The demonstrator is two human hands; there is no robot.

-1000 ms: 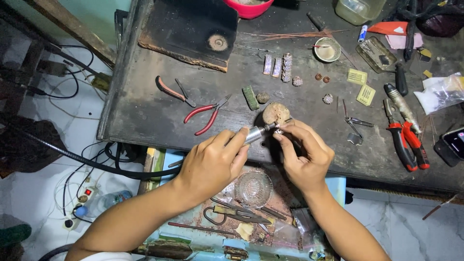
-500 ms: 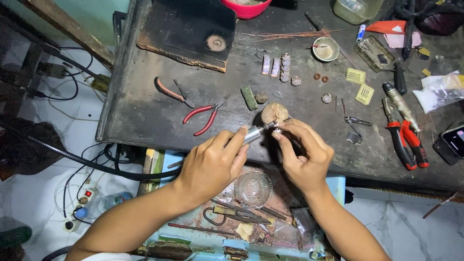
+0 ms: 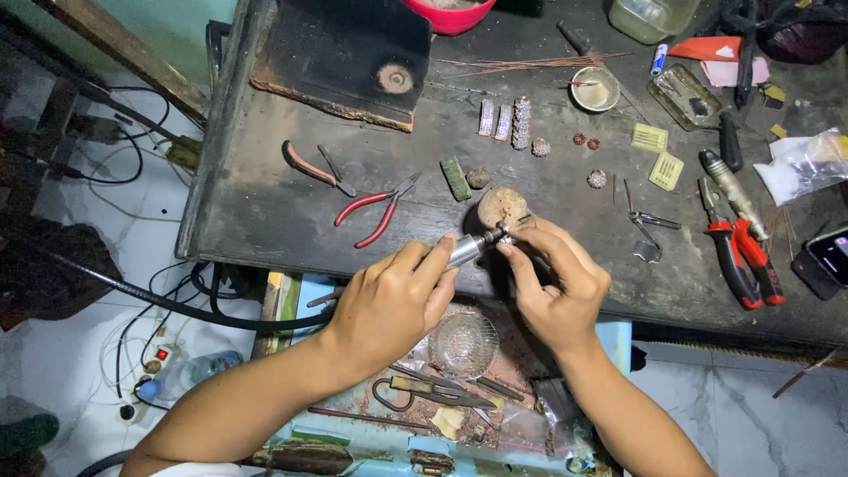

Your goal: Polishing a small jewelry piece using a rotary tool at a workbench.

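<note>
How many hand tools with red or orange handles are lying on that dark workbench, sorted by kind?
Slim red-handled needle-nose pliers: 1
Orange-handled dark pliers: 1
Chunky red-and-black-handled pliers: 1
Total: 3

None is in use: the left hand holds a silver rotary handpiece, and the right hand pinches something small at its tip.

My hands (image 3: 495,291) work at the near edge of the counter (image 3: 265,212), and the bare stretch at nine o'clock gives me room to slide along that edge. At ten o'clock the red-handled pliers (image 3: 375,212) and a second pair of pliers (image 3: 309,168) lie in the way. At twelve o'clock a round wooden block (image 3: 502,205) sits just beyond my fingertips. At three o'clock small tweezers (image 3: 649,221) and red cutters (image 3: 746,261) block the path. At six o'clock an open drawer (image 3: 459,397) crowds under my wrists.
</note>
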